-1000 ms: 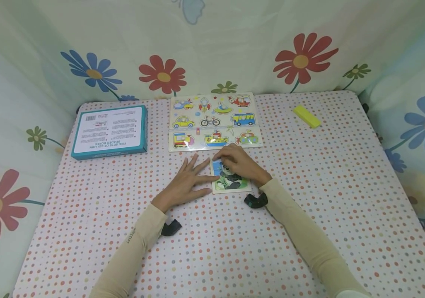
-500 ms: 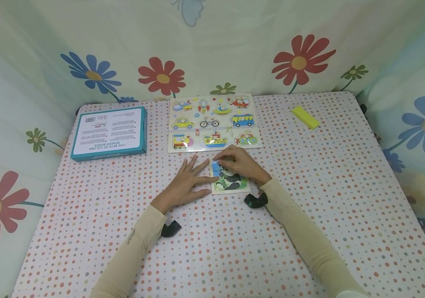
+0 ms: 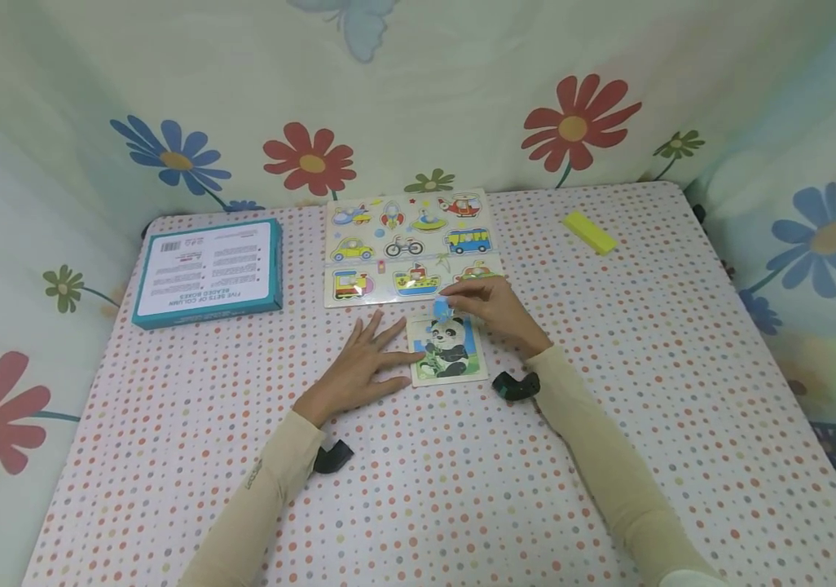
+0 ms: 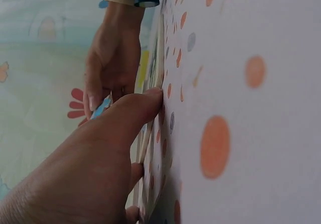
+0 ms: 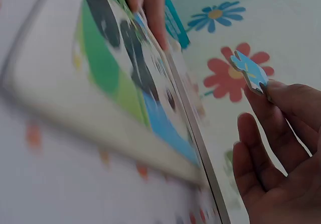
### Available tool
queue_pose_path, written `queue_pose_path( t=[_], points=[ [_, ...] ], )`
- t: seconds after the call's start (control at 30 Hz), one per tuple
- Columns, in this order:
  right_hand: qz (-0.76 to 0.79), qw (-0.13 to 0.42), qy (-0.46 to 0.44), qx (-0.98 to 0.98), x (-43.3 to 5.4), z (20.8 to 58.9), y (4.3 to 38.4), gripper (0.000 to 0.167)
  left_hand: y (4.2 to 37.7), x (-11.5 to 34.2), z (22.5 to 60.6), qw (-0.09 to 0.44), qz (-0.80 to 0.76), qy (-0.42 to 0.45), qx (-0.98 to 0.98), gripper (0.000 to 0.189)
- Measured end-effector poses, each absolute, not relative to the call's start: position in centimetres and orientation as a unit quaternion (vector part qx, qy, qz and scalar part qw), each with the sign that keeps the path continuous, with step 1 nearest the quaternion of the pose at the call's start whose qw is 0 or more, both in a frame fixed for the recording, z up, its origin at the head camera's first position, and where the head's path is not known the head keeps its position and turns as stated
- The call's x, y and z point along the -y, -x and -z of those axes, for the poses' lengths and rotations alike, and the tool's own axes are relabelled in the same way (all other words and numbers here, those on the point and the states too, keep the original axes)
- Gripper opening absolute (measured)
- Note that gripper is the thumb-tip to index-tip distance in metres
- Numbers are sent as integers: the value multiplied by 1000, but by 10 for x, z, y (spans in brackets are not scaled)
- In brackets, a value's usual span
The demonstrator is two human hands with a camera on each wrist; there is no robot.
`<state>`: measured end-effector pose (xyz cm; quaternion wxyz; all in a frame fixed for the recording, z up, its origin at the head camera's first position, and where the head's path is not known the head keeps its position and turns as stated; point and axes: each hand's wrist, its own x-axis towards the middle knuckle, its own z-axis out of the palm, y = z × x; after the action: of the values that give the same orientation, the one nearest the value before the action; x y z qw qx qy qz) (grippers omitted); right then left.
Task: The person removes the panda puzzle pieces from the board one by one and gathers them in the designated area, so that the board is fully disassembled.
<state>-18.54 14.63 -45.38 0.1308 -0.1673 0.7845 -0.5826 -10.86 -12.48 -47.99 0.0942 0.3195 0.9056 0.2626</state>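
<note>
A square wooden panda puzzle lies on the dotted cloth between the two hands. My right hand pinches a small light-blue jigsaw piece between thumb and forefinger, raised over the puzzle's far edge. In the right wrist view the piece is tilted, its thin wooden side showing. My left hand rests with spread, straight fingers along the puzzle's left side. Its forefinger and thumb reach the frame's border, and one finger overlaps the panda picture. The left wrist view shows the left thumb at the board's edge.
Behind the panda puzzle lies a larger vehicle puzzle board, partly overlapped by the right hand. A teal-edged box sits at the back left. A yellow block lies at the back right. Flowered curtains surround the table.
The right hand has lifted a blue jigsaw piece out of the panda puzzle's top part and moved slightly away from it. The left hand stays in place. The head view has shifted a little.
</note>
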Motion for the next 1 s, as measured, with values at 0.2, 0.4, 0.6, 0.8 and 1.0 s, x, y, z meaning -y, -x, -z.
queue_pose_path(
  t=[0.2, 0.4, 0.6, 0.8, 1.0],
  points=[
    [587, 108, 124, -793, -185, 454, 182, 32, 108, 125, 481, 88, -269, -319, -905, 41],
    [541, 99, 70, -832, -214, 458, 175, 33, 107, 125, 480, 96, -275, -316, -903, 42],
    [498, 111, 71, -857, -225, 460, 172, 33, 106, 125, 479, 94, -274, -319, -902, 42],
    [461, 112, 93, -876, -225, 462, 171, 26, 105, 125, 479, 97, -278, -319, -901, 42],
    [424, 81, 136, -892, -223, 465, 173, 20, 105, 125, 478, 96, -276, -320, -901, 42]
  ],
)
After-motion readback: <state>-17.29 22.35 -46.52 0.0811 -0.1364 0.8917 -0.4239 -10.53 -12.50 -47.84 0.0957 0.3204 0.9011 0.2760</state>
